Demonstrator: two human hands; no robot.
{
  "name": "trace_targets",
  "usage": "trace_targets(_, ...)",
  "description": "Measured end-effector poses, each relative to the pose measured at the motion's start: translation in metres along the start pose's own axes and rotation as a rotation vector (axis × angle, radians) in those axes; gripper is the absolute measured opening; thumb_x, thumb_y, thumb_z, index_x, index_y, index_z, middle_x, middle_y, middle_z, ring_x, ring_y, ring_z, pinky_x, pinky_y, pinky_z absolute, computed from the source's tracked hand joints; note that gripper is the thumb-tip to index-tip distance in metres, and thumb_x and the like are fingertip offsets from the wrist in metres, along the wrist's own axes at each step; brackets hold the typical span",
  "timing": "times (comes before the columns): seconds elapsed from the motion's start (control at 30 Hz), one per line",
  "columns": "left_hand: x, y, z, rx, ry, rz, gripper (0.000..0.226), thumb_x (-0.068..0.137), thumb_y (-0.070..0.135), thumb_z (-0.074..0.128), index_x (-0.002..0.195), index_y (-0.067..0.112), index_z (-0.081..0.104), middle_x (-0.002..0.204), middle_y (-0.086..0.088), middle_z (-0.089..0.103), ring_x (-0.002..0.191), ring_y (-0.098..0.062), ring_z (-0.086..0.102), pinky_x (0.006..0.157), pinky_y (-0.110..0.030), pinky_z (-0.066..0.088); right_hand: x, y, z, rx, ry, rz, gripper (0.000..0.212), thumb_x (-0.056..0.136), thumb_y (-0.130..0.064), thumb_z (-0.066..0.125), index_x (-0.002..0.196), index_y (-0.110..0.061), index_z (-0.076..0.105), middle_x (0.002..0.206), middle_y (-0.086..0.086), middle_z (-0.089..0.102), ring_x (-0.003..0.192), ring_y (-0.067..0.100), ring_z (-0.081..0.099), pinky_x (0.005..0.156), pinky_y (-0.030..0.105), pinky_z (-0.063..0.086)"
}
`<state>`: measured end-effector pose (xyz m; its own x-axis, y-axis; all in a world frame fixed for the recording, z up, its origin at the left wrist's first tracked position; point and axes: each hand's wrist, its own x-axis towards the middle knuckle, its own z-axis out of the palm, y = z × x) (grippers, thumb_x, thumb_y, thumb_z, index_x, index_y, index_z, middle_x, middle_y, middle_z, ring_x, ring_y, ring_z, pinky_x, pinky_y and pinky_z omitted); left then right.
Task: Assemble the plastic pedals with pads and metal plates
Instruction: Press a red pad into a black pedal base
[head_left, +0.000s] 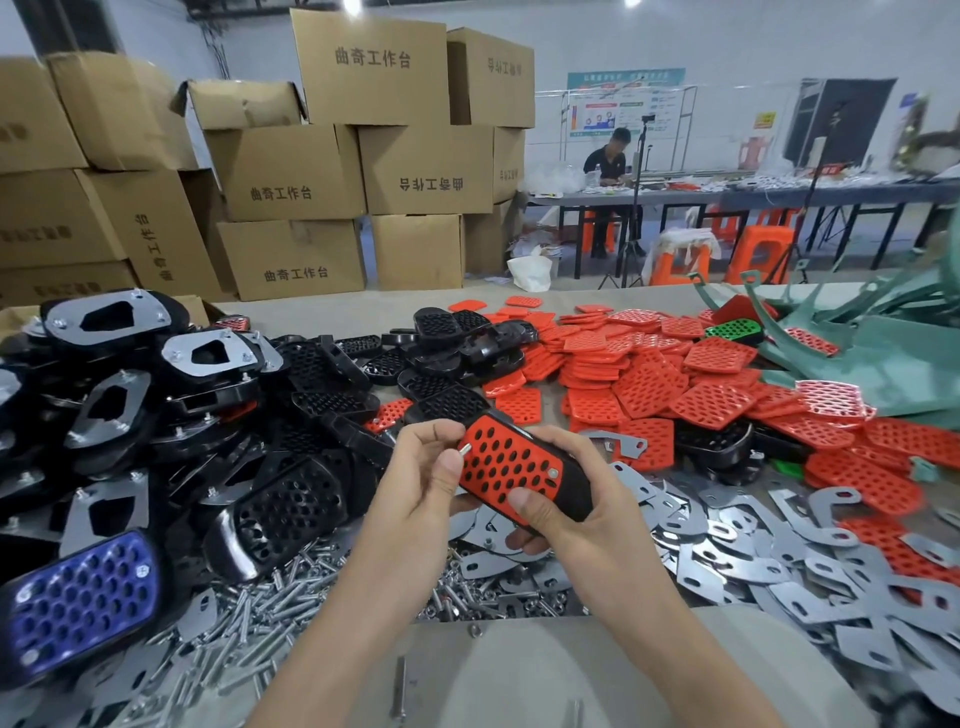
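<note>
The left hand (415, 478) pinches a bolt (464, 450) at the red pad (506, 465) on a black pedal (569, 483) – gripped by the right hand (566, 499) above the desk's (519, 670) near edge. Bolting step, likely; next, seat it squarely in its hole.

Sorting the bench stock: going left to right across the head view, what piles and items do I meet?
Blue pedal → black pedals → left hand → held pedal → right hand → metal plates, red pads behind them.
</note>
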<state>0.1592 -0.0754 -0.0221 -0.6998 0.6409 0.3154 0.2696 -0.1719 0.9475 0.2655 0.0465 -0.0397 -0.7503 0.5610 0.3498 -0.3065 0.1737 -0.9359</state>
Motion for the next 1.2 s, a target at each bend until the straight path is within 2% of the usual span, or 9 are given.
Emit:
trace_targets(0.13, 0.001, -0.003, 0.003, 0.085, 0.053, -0.017, 0.022, 0.103, 0.031, 0.042, 0.122, 0.036, 0.051, 0.118, 0.005, 0.062, 0.109, -0.011, 0.063, 0.09, -0.027, 0.054, -0.002, -0.003, 0.003, -0.027, -0.026, -0.017, 0.058, 0.093, 0.002, 0.069, 0.1, -0.055, 0.066, 0.095, -0.011, 0.073, 0.068, 0.013, 0.07, 0.06, 0.02, 0.055)
trace_targets(0.27, 0.005, -0.005, 0.002, 0.2, 0.088, -0.01, 0.027, 0.106, 0.017, 0.043, 0.115, 0.035, 0.061, 0.109, 0.004, 0.069, 0.104, -0.008, 0.064, 0.093, -0.03, 0.052, -0.004, -0.002, 0.005, -0.079, -0.056, -0.002, 0.059, 0.094, 0.002, 0.068, 0.101, -0.056, 0.065, 0.094, -0.007, 0.073, 0.064, 0.011, 0.068, 0.06, 0.02, 0.055)
trace_targets(0.37, 0.005, -0.005, 0.002, 0.243, 0.115, 0.034, 0.029, 0.105, 0.014, 0.045, 0.109, 0.038, 0.061, 0.107, 0.005, 0.068, 0.094, 0.003, 0.061, 0.081, -0.012, 0.048, -0.003, -0.002, 0.004, -0.093, -0.024, 0.012, 0.057, 0.094, -0.004, 0.071, 0.112, -0.056, 0.061, 0.099, -0.009, 0.073, 0.069, 0.017, 0.071, 0.063, 0.023, 0.057)
trace_targets(0.5, 0.001, -0.004, 0.0, 0.368, 0.169, 0.181, 0.027, 0.104, 0.016, 0.046, 0.117, 0.037, 0.058, 0.112, 0.011, 0.065, 0.101, 0.005, 0.058, 0.079, -0.004, 0.041, -0.002, -0.007, 0.002, 0.013, 0.023, 0.114, 0.066, 0.077, -0.044, 0.085, 0.134, -0.041, 0.053, 0.102, -0.009, 0.076, 0.086, 0.026, 0.077, 0.078, 0.027, 0.06)
trace_targets(0.63, -0.002, 0.003, -0.002, 0.406, 0.17, 0.356, 0.032, 0.105, 0.01, 0.045, 0.119, 0.034, 0.06, 0.11, 0.017, 0.064, 0.105, -0.002, 0.06, 0.083, -0.007, 0.041, 0.002, -0.016, 0.002, 0.583, 0.008, 0.391, 0.096, 0.059, -0.078, 0.08, 0.126, -0.012, 0.066, 0.118, 0.02, 0.074, 0.102, 0.037, 0.075, 0.082, 0.036, 0.062)
trace_targets(0.73, -0.003, 0.011, -0.002, 0.438, 0.128, 0.495, 0.041, 0.098, -0.002, 0.043, 0.119, 0.027, 0.063, 0.112, 0.018, 0.062, 0.111, -0.008, 0.06, 0.09, -0.008, 0.04, -0.002, -0.02, -0.008, 1.028, -0.07, 0.56, 0.091, 0.088, -0.066, 0.06, 0.136, 0.011, 0.051, 0.13, 0.038, 0.061, 0.116, 0.053, 0.064, 0.088, 0.052, 0.06)
trace_targets(0.87, -0.001, 0.012, -0.003, 0.434, 0.078, 0.602, 0.047, 0.092, -0.007, 0.044, 0.119, 0.023, 0.067, 0.115, 0.019, 0.062, 0.105, -0.009, 0.062, 0.088, -0.009, 0.043, -0.005, -0.022, -0.01, 1.159, -0.12, 0.613, 0.068, 0.093, -0.036, 0.064, 0.116, 0.028, 0.06, 0.127, 0.044, 0.059, 0.115, 0.053, 0.065, 0.083, 0.048, 0.063)
trace_targets(1.0, 0.004, 0.004, -0.002, 0.426, 0.027, 0.607, 0.052, 0.094, -0.006, 0.049, 0.122, 0.034, 0.067, 0.123, 0.017, 0.062, 0.117, -0.019, 0.06, 0.093, -0.016, 0.047, -0.006, -0.021, -0.01, 1.132, -0.098, 0.582, 0.039, 0.08, -0.012, 0.076, 0.103, 0.019, 0.072, 0.127, 0.036, 0.064, 0.114, 0.044, 0.069, 0.087, 0.042, 0.063)
trace_targets(1.2, 0.017, -0.002, 0.001, 0.227, -0.028, 0.488, 0.062, 0.09, -0.016, 0.052, 0.117, 0.036, 0.071, 0.11, 0.007, 0.064, 0.106, -0.027, 0.062, 0.091, -0.04, 0.052, -0.005, -0.018, -0.006, 1.15, -0.073, 0.473, 0.056, 0.047, 0.001, 0.1, 0.096, 0.013, 0.076, 0.125, 0.033, 0.066, 0.112, 0.038, 0.07, 0.094, 0.047, 0.059)
